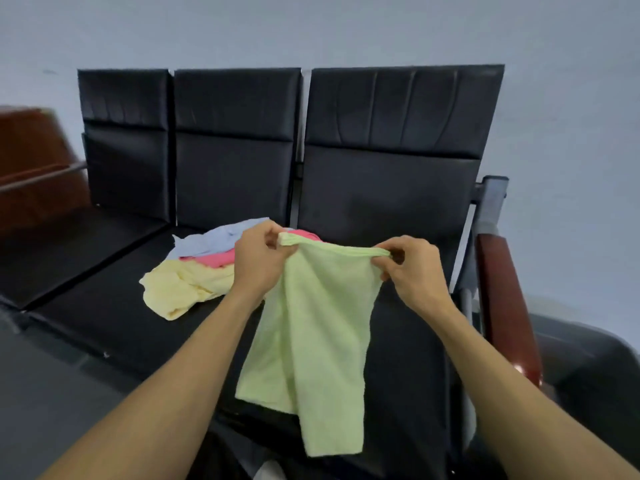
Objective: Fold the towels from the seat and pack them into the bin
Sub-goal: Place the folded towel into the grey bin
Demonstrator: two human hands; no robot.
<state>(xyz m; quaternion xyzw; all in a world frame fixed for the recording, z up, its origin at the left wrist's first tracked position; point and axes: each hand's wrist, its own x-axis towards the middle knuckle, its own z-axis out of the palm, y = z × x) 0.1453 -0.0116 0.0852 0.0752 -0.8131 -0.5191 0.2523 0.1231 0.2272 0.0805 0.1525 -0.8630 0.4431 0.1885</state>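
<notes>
Pale grey wall (346,26) fills the far background, and against it I see a black three-seat bench (235,174) with padded backs and seats; a reddish wooden armrest (502,306) runs along its right end, and a brown wooden piece of furniture (31,161) shows blurred at the far left. From my feed both bare forearms reach in from the near edge; my left hand (258,263) pinches the left top corner of a light green towel (311,341), the corner poking up just past the curled fingers and thumb; my right hand (410,268) pinches the right top corner, fingers curled over the bunched edge; I cannot tell exactly which fingertips press the cloth on that side, as they are folded under. Between the two hands the upper hem is drawn fairly taut, sagging only slightly; below it the towel hangs loose in soft vertical folds, its lower edge uneven, longer on the right side, in front of the right-hand seat and over its near edge. On the middle seat, just left of and beyond my left hand, lies a heap of other towels, unfolded; a pale yellow towel (180,285) sits nearest and furthest left, crumpled; a pink towel (214,259) lies above it, partly hidden behind my hand; a light blue towel (214,240) lies furthest back, touching the pink one. I can make out no bin in this view.
</notes>
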